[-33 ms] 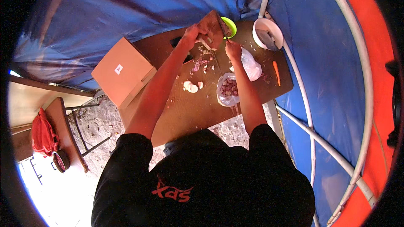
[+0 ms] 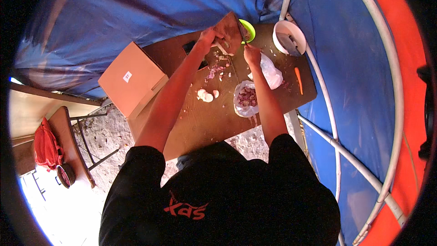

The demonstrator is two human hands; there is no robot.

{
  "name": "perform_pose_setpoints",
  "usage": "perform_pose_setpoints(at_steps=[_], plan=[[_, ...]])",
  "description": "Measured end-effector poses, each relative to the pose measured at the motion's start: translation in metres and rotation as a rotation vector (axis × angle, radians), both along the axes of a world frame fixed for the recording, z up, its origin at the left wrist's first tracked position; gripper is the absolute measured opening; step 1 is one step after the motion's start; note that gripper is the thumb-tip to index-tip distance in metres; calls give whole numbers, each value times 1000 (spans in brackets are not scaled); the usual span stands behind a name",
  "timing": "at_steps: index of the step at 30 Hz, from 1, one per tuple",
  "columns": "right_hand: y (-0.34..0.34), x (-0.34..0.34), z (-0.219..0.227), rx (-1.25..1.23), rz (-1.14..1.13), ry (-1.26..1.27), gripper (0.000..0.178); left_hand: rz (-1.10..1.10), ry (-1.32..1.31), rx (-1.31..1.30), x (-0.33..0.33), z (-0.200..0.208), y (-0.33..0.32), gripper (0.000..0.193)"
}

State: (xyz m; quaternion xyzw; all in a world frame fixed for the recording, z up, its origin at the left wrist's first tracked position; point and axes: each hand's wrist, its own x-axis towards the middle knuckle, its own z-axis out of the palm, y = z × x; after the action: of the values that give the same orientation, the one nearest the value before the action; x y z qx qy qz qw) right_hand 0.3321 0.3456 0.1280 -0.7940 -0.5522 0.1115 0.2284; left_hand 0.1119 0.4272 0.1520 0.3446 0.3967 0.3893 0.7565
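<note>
My left hand [image 2: 208, 35] grips a brown wooden cutting board [image 2: 229, 31] by its left side. The board is tilted up at the far side of the table, its right edge against a lime-green bowl [image 2: 251, 29] that it partly hides. My right hand [image 2: 251, 55] is closed around the handle of a knife [image 2: 245, 42], just in front of the bowl. The knife's dark blade runs along the board's edge and is hard to make out. What lies on the board's far face is hidden.
Purplish peelings [image 2: 215, 70], white garlic-like pieces [image 2: 205, 95] and a bag of shallots [image 2: 247, 96] lie on the brown table [image 2: 195, 130]. Further right are a white plastic bag [image 2: 272, 74], a slim orange object [image 2: 298, 81] and a white basin [image 2: 301, 36]. A cardboard box [image 2: 132, 79] stands left.
</note>
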Motion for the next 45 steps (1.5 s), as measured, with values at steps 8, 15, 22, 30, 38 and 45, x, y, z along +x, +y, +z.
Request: perform_pose_setpoints(at_steps=[8,15,22,30,38,45], plan=[[42,37,-17,80,-220,1500,40,40,-23,15,6,-6,11,31],[22,45,-18,-221,-127,1894,43,20,-170,-157,18,-27,38,25],[-32,46,13,-237,-320,1618,40,121,-182,-108,22,-36,53,26],[-39,28,36,156,43,326,34,86,-155,-97,17,-42,52,29],[-22,54,14,92,38,99,30,63,-178,-63,-15,-13,37,31],[-4,60,-8,120,-24,116,33,79,-183,61,-71,10,-18,43]])
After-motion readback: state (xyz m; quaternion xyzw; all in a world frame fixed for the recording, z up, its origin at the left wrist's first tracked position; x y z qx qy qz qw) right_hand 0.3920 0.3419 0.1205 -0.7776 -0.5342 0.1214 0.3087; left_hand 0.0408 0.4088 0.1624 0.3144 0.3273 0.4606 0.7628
